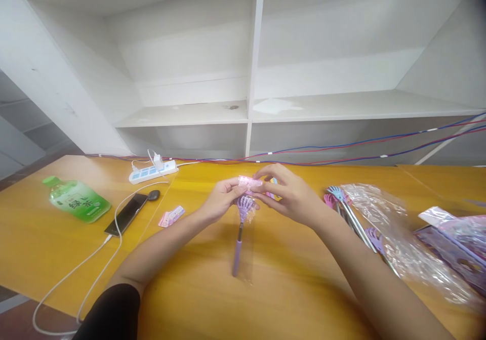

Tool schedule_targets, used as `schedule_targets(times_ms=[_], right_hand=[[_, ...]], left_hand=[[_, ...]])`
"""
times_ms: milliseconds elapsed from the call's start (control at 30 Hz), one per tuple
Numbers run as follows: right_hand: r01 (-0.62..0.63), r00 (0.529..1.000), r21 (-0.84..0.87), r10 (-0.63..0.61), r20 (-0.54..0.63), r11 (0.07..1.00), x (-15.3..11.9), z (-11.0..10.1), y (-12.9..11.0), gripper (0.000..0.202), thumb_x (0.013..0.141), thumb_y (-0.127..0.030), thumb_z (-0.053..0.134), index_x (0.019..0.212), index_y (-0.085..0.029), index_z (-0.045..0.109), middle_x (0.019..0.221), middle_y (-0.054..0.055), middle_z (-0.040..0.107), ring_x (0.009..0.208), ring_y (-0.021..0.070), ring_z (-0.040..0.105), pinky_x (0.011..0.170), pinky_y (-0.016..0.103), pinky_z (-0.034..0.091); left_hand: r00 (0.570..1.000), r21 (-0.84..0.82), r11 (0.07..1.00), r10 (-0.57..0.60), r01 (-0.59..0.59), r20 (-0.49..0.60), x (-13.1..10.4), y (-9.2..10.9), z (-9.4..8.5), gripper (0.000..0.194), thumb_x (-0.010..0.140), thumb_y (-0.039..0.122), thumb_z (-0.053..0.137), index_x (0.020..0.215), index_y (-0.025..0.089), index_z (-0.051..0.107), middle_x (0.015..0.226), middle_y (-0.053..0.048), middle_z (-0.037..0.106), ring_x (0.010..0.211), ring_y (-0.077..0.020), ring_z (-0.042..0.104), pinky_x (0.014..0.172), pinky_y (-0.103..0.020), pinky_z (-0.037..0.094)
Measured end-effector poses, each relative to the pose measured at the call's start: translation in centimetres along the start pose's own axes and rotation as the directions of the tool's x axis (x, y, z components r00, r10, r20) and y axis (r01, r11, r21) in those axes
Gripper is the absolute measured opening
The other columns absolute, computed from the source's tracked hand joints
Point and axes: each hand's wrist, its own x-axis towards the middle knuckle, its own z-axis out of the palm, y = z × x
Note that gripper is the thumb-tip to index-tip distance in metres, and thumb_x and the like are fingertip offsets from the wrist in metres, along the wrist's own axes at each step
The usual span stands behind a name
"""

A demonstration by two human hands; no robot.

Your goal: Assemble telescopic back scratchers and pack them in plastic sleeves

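Note:
A purple back scratcher (pixel 237 256) in a clear plastic sleeve hangs claw end up, just above the table. My left hand (pixel 222 201) is closed on the top of the sleeve, right above the claw, with its thumb in front. Between my two hands is a pink printed card (pixel 249 184) at the sleeve's top. Fingers of my right hand (pixel 290 193) pinch the right end of this card. A bit of something blue and pink (pixel 274 181) shows behind the right fingers; its kind is hidden.
Left are small printed cards (pixel 171 216), a phone (pixel 127 214) on a white cable, a power strip (pixel 154 171) and a green bottle (pixel 79 199). Right lie several back scratchers (pixel 353 218), clear plastic sleeves (pixel 402 239) and a purple package (pixel 455 254). White shelves (pixel 182 115) stand behind.

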Motion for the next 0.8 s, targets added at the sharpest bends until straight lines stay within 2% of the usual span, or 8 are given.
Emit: schedule_targets(times_ms=[100,233,300,367,467,567,700,800], right_hand=[[0.040,0.999,0.000,-0.040,-0.003,0.999,0.1,-0.6,0.1,0.006,0.103,-0.027,0.067,0.101,-0.021,0.066,0.120,0.009,0.064,0.105,0.0203,0.060,0.078,0.031,0.050],[0.090,0.995,0.024,-0.089,-0.041,0.996,0.0,-1.0,0.3,0.018,0.103,-0.023,0.062,0.087,-0.019,0.058,0.109,0.008,0.066,0.097,0.0178,0.061,0.077,0.031,0.047],[-0.014,0.996,0.039,0.017,-0.082,0.999,0.0,-0.8,0.2,0.024,0.106,-0.024,0.055,0.082,-0.018,0.055,0.098,0.006,0.065,0.088,0.0162,0.058,0.076,0.030,0.045],[-0.207,0.974,0.116,0.216,-0.072,0.971,0.1,-0.5,0.0,0.031,0.109,-0.030,0.051,0.081,-0.018,0.054,0.085,0.004,0.062,0.078,0.0145,0.054,0.070,0.029,0.041],[-0.422,0.906,0.245,0.413,0.089,0.873,0.3,0.0,-0.5,0.042,0.111,-0.044,0.048,0.078,-0.018,0.052,0.073,0.001,0.057,0.068,0.0134,0.049,0.065,0.028,0.037],[-0.460,0.888,0.279,0.432,0.158,0.843,0.5,0.3,-1.0,0.051,0.112,-0.050,0.044,0.073,-0.018,0.050,0.070,0.001,0.055,0.067,0.0137,0.047,0.068,0.028,0.036],[-0.434,0.901,0.269,0.415,0.128,0.860,0.4,0.5,-1.1,0.052,0.113,-0.050,0.043,0.072,-0.018,0.049,0.070,0.002,0.053,0.067,0.0141,0.046,0.068,0.029,0.035],[-0.406,0.914,0.256,0.387,0.126,0.877,0.3,0.9,-1.0,0.051,0.113,-0.048,0.042,0.072,-0.018,0.048,0.070,0.002,0.052,0.066,0.0138,0.045,0.067,0.029,0.035]], left_hand=[[1.000,-0.008,1.000,-0.010,0.010,0.003,0.0,-0.1,0.0,0.046,0.092,0.051,0.076,0.118,0.013,0.074,0.096,-0.011,0.077,0.079,-0.0250,0.080,0.072,-0.031,0.061],[0.999,-0.042,0.998,-0.044,0.045,0.022,0.0,0.0,0.2,0.046,0.091,0.051,0.078,0.115,0.012,0.074,0.099,-0.013,0.079,0.078,-0.0249,0.080,0.070,-0.031,0.061],[0.998,-0.046,0.997,-0.063,0.065,0.030,-0.1,0.2,0.3,0.047,0.090,0.051,0.078,0.115,0.012,0.074,0.103,-0.015,0.079,0.077,-0.0249,0.080,0.068,-0.030,0.061],[0.997,-0.034,0.997,-0.067,0.068,0.036,-0.2,0.3,0.4,0.047,0.090,0.051,0.078,0.115,0.012,0.074,0.106,-0.016,0.079,0.078,-0.0254,0.080,0.068,-0.030,0.061],[0.998,-0.018,0.998,-0.052,0.053,0.048,-0.4,0.4,0.5,0.046,0.091,0.051,0.076,0.115,0.012,0.073,0.107,-0.017,0.079,0.079,-0.0254,0.079,0.069,-0.031,0.061],[0.997,-0.014,0.999,-0.048,0.049,0.057,-0.5,0.5,0.5,0.044,0.092,0.049,0.075,0.117,0.013,0.072,0.110,-0.016,0.079,0.082,-0.0257,0.080,0.074,-0.033,0.061],[0.994,-0.025,0.996,-0.080,0.082,0.069,-0.5,0.8,0.4,0.049,0.084,0.047,0.082,0.118,0.013,0.072,0.110,-0.016,0.079,0.085,-0.0287,0.080,0.075,-0.036,0.061],[0.994,0.003,0.996,-0.094,0.094,0.048,-0.5,0.8,0.4,0.054,0.082,0.053,0.083,0.116,0.013,0.071,0.103,-0.015,0.079,0.083,-0.0275,0.079,0.074,-0.035,0.061]])
